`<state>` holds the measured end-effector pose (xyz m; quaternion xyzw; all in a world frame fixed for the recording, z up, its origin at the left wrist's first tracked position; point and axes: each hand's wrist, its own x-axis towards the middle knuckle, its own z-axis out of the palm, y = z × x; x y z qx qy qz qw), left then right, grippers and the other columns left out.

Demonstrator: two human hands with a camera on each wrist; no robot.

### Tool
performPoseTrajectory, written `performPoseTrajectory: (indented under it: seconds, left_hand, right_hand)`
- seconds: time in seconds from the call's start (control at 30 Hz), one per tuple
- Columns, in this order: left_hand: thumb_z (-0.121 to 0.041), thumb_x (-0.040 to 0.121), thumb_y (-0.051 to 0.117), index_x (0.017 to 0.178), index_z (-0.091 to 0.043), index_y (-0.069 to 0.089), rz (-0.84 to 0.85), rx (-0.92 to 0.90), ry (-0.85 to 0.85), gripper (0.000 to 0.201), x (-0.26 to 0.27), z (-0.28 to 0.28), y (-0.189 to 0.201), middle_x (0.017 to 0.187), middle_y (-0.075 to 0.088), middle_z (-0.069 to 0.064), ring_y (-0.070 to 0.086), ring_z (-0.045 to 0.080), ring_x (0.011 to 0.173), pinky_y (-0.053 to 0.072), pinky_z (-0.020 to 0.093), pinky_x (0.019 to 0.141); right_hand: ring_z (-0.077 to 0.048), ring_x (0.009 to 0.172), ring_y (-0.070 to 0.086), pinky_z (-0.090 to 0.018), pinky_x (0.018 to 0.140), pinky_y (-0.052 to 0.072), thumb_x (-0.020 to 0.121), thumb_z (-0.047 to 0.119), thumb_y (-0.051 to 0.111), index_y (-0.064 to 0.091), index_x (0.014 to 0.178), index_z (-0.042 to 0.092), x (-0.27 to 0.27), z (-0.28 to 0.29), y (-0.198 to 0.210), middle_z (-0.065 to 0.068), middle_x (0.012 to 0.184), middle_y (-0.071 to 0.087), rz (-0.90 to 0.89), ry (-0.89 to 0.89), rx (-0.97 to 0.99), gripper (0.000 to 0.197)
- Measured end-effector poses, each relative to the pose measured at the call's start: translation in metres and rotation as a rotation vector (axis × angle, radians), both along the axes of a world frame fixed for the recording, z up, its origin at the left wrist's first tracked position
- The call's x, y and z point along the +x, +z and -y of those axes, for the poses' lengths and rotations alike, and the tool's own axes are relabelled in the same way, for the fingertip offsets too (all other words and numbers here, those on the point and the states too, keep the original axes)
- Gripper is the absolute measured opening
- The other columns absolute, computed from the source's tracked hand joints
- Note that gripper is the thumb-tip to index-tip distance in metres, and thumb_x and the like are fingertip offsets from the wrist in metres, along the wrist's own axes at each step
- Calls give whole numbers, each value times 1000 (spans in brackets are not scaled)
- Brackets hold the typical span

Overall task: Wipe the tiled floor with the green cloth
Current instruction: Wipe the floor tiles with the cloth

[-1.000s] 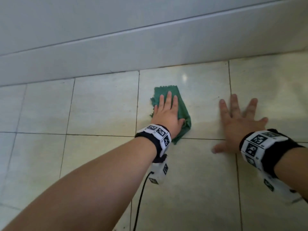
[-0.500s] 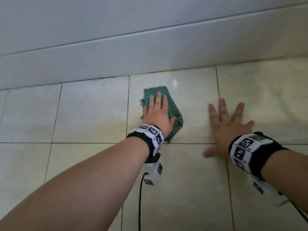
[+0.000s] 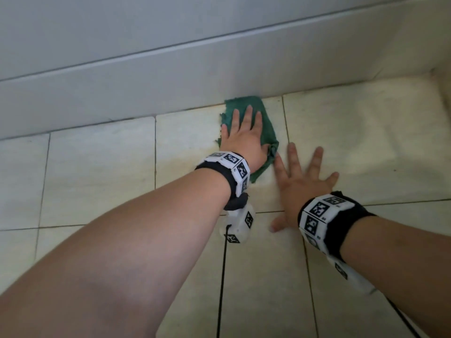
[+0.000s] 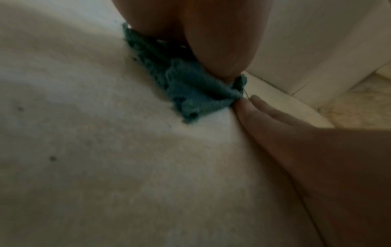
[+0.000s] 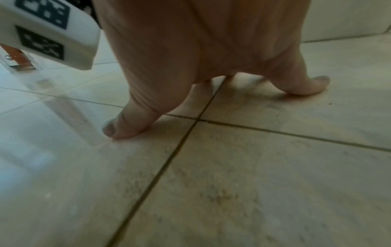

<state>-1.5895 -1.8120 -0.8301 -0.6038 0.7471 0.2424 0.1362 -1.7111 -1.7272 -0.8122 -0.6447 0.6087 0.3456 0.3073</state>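
Observation:
The green cloth [image 3: 264, 129] lies flat on the pale tiled floor [image 3: 102, 167], its far edge against the base of the wall. My left hand [image 3: 244, 140] presses down on it with straight fingers. In the left wrist view the cloth [image 4: 190, 90] bunches under the heel of that hand. My right hand [image 3: 302, 181] lies flat on the floor just right of the cloth, fingers spread, its forefinger tip at the cloth's near right edge. The right wrist view shows the right hand [image 5: 211, 75] propped on thumb and fingers over a grout cross, holding nothing.
A light tiled wall [image 3: 170, 69] runs along the far side of the floor and meets a side wall [image 3: 444, 81] in a corner at the far right. Dark grout lines cross the floor. A black cable [image 3: 222, 284] hangs from the left wrist camera.
My left hand has pushed the cloth away from me and to the right, up to the wall's base. The cloth now touches the right forefinger; the view has shifted left.

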Motion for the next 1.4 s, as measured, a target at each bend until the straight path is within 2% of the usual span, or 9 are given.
performPoseTrajectory:
  seconds: [0.23, 0.33, 0.47, 0.57, 0.77, 0.87, 1.1, 1.3, 1.4]
  left_hand:
    - [-20, 92, 50, 159, -26, 2, -38, 56, -141, 82, -27, 8, 12, 165, -14, -7, -17, 23, 150, -5, 53, 121]
    - [-28, 92, 50, 159, -27, 3, -58, 53, -187, 82, -29, 10, 10, 165, -11, -8, -14, 21, 151, -2, 51, 122]
    - [-49, 94, 44, 159, -24, 1, 2, -46, 65, 82, -6, 15, -1, 166, -7, -5, -9, 24, 152, 1, 51, 122]
    - [-49, 94, 44, 159, -23, -1, 53, -37, 164, 83, -9, 16, 0, 166, -9, -4, -11, 27, 151, 0, 53, 121]
    - [-43, 97, 45, 159, -24, -1, 16, 35, -131, 80, -57, -29, 9, 165, -15, -3, -15, 28, 151, -2, 52, 122]
    - [-52, 96, 44, 159, -27, -2, 8, -5, -53, 82, -27, -29, 5, 165, -14, -6, -14, 25, 151, -2, 50, 122]
    - [-52, 99, 40, 158, -20, -7, 162, 20, 395, 81, 117, -33, 2, 165, -15, 3, -11, 32, 151, 6, 51, 123]
    - [-50, 99, 37, 157, -19, -10, 68, -10, 120, 82, 18, -60, 1, 163, -22, 6, -19, 34, 149, -6, 50, 120]
    - [-46, 100, 37, 157, -21, -9, 51, -9, 34, 78, 4, -76, -1, 163, -21, 2, -21, 31, 149, -7, 49, 120]
  right_hand:
    - [-56, 136, -34, -78, 108, 15, 52, 77, 79, -37, 147, 26, -3, -4, 0, -4, 147, -52, 8, 16, -35, 158]
    - [-52, 139, -32, -74, 111, 17, 59, 75, 77, -37, 147, 26, -10, -16, 3, -2, 149, -51, 34, 25, -32, 153]
    - [-50, 138, -35, -73, 112, 16, 64, 66, 80, -38, 146, 31, -23, -45, 3, 0, 147, -53, 62, 55, 6, 147]
    - [-51, 137, -37, -76, 110, 15, 63, 66, 81, -39, 145, 32, -27, -58, -3, -1, 145, -55, 58, 81, 22, 149]
    - [-53, 136, -37, -78, 108, 13, 62, 66, 82, -34, 148, 32, -21, -51, 3, -2, 155, -42, 59, 83, 48, 149]
    - [-51, 137, -37, -75, 111, 11, 65, 65, 81, -36, 147, 34, -32, -62, 5, -2, 152, -46, 81, 104, 31, 146]
    - [-53, 136, -37, -76, 111, 10, 66, 63, 81, -38, 145, 33, -34, -67, 3, -4, 147, -52, 95, 145, 23, 147]
    - [-54, 134, -38, -77, 109, 13, 61, 64, 83, -40, 143, 37, -30, -63, 0, -3, 145, -55, 64, 156, 16, 150]
    - [-55, 134, -39, -78, 109, 13, 59, 65, 84, -39, 143, 38, -28, -62, 0, -3, 144, -55, 36, 157, 20, 151]
